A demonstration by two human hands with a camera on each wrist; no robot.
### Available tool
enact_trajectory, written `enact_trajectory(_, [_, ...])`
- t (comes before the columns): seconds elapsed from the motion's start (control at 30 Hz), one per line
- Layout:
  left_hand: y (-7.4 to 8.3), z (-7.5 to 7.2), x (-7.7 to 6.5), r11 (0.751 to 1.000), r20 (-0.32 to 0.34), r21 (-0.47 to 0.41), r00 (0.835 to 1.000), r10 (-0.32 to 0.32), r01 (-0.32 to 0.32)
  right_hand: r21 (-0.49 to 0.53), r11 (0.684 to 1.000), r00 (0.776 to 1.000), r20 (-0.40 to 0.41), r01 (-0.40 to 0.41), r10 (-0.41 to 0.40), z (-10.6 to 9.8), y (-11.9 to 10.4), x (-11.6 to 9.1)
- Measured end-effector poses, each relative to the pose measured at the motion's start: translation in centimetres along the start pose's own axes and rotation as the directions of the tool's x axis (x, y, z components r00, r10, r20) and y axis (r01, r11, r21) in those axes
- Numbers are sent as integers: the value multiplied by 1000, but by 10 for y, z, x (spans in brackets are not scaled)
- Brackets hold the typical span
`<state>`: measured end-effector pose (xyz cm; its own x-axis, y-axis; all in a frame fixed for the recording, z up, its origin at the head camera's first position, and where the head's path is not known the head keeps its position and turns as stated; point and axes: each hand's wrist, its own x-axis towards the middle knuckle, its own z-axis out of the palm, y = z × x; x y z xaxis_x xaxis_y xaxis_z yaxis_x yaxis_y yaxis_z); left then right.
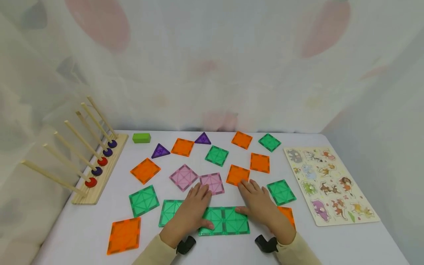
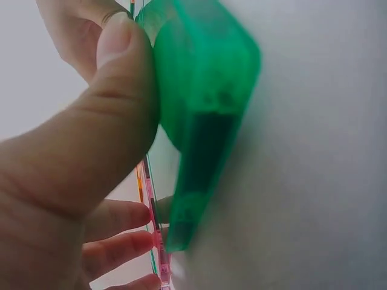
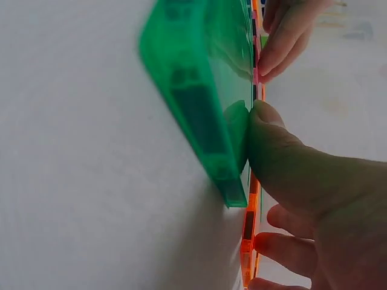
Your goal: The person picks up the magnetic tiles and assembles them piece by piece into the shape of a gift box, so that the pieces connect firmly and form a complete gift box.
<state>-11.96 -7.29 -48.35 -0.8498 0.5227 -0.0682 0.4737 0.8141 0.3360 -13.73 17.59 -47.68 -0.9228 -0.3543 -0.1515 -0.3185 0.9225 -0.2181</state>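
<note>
Two green square magnetic tiles, a left one point(image 1: 216, 214) and a right one point(image 1: 236, 222), lie edge to edge on the table. My left hand point(image 1: 190, 212) rests with its thumb on the left tile; its fingertips touch a pink tile point(image 1: 213, 182). Beneath the left hand a third green tile point(image 1: 169, 211) is partly hidden. My right hand point(image 1: 261, 206) has its thumb on the right green tile and its fingertips at the lower edge of an orange tile point(image 1: 237, 173). In both wrist views the thumb presses flat on the green tile point(image 2: 208, 90), with the fingers extended.
More tiles lie around, including orange ones point(image 1: 124, 235), a green one point(image 1: 281, 192) and purple triangles point(image 1: 160, 151). A wooden peg rack point(image 1: 107, 167) with red and purple rings stands left, near a green block point(image 1: 141, 138). An animal puzzle board point(image 1: 331, 186) lies right.
</note>
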Motion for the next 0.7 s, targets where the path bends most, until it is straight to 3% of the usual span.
enact_trajectory(0.37, [2,-1,6,996,-121,77,991,63,-54,-47,999,999,-29,25,-27,1,8,-6])
enact_trajectory(0.53, [0,0,3,1000,-97,28,995,7,-4,-17,999,999,-34,40,-40,2,7,-6])
enact_trajectory(0.7, [-1,1,-4,999,-48,49,999,-8,11,41,997,998,12,65,-66,5,3,-5])
